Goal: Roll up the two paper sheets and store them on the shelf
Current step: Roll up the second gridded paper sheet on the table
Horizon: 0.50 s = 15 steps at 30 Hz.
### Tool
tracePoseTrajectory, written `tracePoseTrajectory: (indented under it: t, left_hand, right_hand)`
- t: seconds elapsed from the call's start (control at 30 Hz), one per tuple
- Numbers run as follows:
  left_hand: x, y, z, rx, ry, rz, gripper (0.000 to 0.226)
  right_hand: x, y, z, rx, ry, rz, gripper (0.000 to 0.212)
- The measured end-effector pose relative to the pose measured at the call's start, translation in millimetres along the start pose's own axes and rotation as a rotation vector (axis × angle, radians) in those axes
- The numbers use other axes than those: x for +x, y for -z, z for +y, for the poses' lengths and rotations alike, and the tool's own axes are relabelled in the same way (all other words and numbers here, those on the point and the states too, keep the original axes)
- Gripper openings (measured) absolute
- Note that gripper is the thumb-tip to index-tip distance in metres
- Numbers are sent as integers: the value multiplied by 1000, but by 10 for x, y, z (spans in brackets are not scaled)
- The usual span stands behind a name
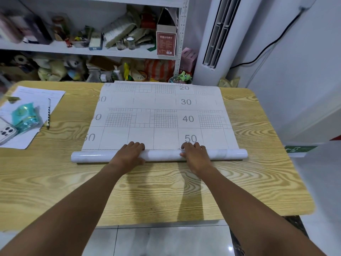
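While the far part of the paper sheet (162, 115) lies flat along the middle of the desk (258, 163), reaching its far edge, the near end is a tight roll (162, 155) lying crosswise, well back from the desk's near edge. The left hand (132, 152) and right hand (195, 154) both clasp the roll, fingers curled over its top, thumbs against its near side. At the desk's left edge lie papers (36, 95) carrying a pen (48, 113), a teal packet (25, 117) and a phone (6, 133). The shelf (73, 49) stands beyond the far edge.
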<state>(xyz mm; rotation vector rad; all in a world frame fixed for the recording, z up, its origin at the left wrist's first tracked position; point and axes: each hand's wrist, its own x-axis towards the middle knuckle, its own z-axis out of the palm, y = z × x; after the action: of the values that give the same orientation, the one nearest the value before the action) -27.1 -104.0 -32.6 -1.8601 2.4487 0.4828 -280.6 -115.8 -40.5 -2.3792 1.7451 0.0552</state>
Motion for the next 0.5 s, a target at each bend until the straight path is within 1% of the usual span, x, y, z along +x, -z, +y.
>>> tracePoseTrajectory:
  t: [0.1,0.2,0.33,0.43,0.5]
  left_hand:
    - [2,18,14,-25,3,-10,32]
    - [9,26,0,-16,-9,-11,35]
    - [22,5,-42,84,-46,3,36]
    - [16,-27,-42,98,-59,-1,35]
    - [12,-53,-40,58,-51,24,39]
  right_hand:
    - [-19,-10,-6,2,8,49,29]
    - [-46,-25,-19,-6,31,112,35]
    - [-43,21,-10,-15,40,24,47]
    - [-22,55,-2,38,52,-16,50]
    - [-14,70,-7,86,53,-20,53]
